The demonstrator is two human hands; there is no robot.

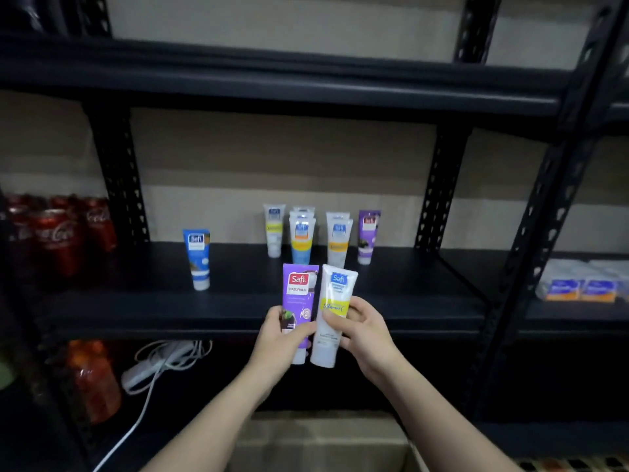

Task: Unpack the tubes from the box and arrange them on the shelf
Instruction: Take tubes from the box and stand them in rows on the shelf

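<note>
The black shelf (238, 301) carries a blue tube (197, 258) standing alone at left, a far cluster of perhaps six tubes (321, 235), red cans (58, 240) far left, packets (578, 284) right.

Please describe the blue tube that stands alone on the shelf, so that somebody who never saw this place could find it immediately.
Look at the middle shelf of the black rack, right of the cola cans. The blue tube stands there cap down, well left of the cluster of tubes at the back. It is the only all-blue tube and the only one with no neighbour touching it.
</note>
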